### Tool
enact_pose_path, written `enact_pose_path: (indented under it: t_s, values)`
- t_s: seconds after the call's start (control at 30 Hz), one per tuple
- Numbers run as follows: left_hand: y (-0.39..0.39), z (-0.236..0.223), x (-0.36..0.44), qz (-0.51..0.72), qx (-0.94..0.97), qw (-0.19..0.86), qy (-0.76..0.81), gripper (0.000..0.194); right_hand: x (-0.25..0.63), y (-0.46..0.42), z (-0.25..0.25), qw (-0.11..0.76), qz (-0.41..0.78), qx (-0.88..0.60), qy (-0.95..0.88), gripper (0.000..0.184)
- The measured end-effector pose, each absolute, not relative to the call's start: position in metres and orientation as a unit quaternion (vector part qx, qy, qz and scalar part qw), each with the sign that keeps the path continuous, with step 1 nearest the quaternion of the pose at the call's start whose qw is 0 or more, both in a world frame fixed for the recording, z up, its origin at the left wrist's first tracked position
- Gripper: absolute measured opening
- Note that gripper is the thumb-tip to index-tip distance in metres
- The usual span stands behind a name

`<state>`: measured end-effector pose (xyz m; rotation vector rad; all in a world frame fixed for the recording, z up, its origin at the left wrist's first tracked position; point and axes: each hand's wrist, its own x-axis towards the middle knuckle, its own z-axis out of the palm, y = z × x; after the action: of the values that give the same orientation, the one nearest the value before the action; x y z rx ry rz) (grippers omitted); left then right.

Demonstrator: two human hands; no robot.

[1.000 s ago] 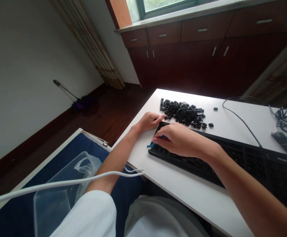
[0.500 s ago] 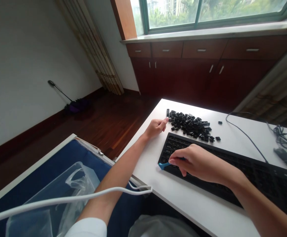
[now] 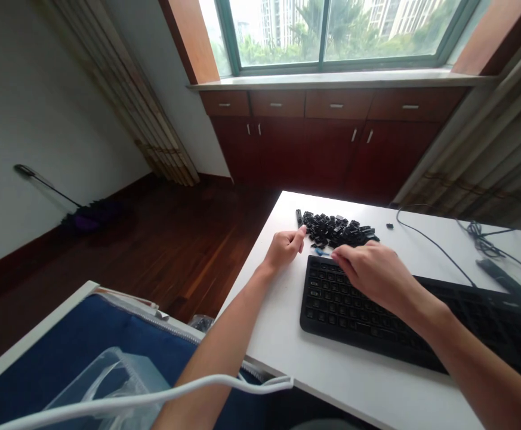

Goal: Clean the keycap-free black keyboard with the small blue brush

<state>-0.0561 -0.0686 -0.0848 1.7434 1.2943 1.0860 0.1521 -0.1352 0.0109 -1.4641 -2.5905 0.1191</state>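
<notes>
A black keyboard [image 3: 345, 301] with its keycaps off lies on the white table [image 3: 269, 334]. Beyond its top edge is a heap of loose black keycaps [image 3: 332, 230]. My right hand [image 3: 372, 269] pinches a small blue brush [image 3: 321, 252], whose head is between the keyboard's upper left edge and the heap. Curled at the heap's left side is my left hand [image 3: 284, 248], its thumb near the keycaps; what its fingers hold, if anything, is hidden.
One keycap [image 3: 390, 226] lies apart on the right. A black cable [image 3: 437, 248] runs from the keyboard toward a tangled cord [image 3: 479, 239]. At the lower left, a clear plastic bag [image 3: 121, 382] rests on blue fabric [image 3: 121, 325], with a white cable [image 3: 188, 382] crossing in front.
My right hand has carried the brush from the keyboard's lower left corner up to its top edge beside the heap. My left hand stays by the heap, and the view has turned right.
</notes>
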Motion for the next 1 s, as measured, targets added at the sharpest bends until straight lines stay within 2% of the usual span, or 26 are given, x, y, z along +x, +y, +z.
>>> enact_pose_path:
  t_s: [0.07, 0.17, 0.2, 0.33, 0.47, 0.57, 0.63, 0.7, 0.83, 1.0]
  values:
    - [-0.067, -0.086, -0.056, 0.415, 0.679, 0.347, 0.497, 0.062, 0.153, -0.130, 0.008, 0.108, -0.006, -0.528, -0.843, 0.042]
    - [-0.065, -0.086, -0.055, 0.406, 0.693, 0.333, 0.494, 0.062, 0.155, -0.124, 0.008, 0.073, 0.114, -0.463, -0.876, 0.037]
    - [-0.065, -0.086, -0.055, 0.405, 0.696, 0.329, 0.494, 0.062, 0.154, -0.123, 0.008, 0.058, 0.116, -0.454, -0.881, 0.037]
    - [-0.064, -0.084, -0.054, 0.402, 0.698, 0.326, 0.495, 0.063, 0.149, -0.123, 0.011, 0.084, -0.030, -0.522, -0.848, 0.043]
    - [-0.065, -0.083, -0.053, 0.392, 0.706, 0.320, 0.495, 0.062, 0.147, -0.124, 0.012, 0.058, 0.063, -0.463, -0.882, 0.039]
    - [-0.064, -0.083, -0.053, 0.390, 0.710, 0.314, 0.495, 0.063, 0.151, -0.121, 0.012, 0.026, -0.025, -0.520, -0.853, 0.042]
    - [-0.064, -0.084, -0.053, 0.389, 0.710, 0.311, 0.498, 0.062, 0.157, -0.118, 0.016, 0.040, -0.029, -0.542, -0.839, 0.039]
    - [-0.064, -0.084, -0.052, 0.385, 0.714, 0.303, 0.500, 0.062, 0.166, -0.114, 0.024, 0.067, 0.044, -0.526, -0.847, 0.033]
    - [-0.065, -0.084, -0.048, 0.365, 0.732, 0.281, 0.502, 0.060, 0.192, -0.111, 0.047, 0.078, 0.015, -0.561, -0.824, 0.029]
    - [-0.068, -0.086, -0.044, 0.322, 0.773, 0.235, 0.494, 0.058, 0.225, -0.114, 0.067, 0.120, 0.062, -0.606, -0.784, 0.021]
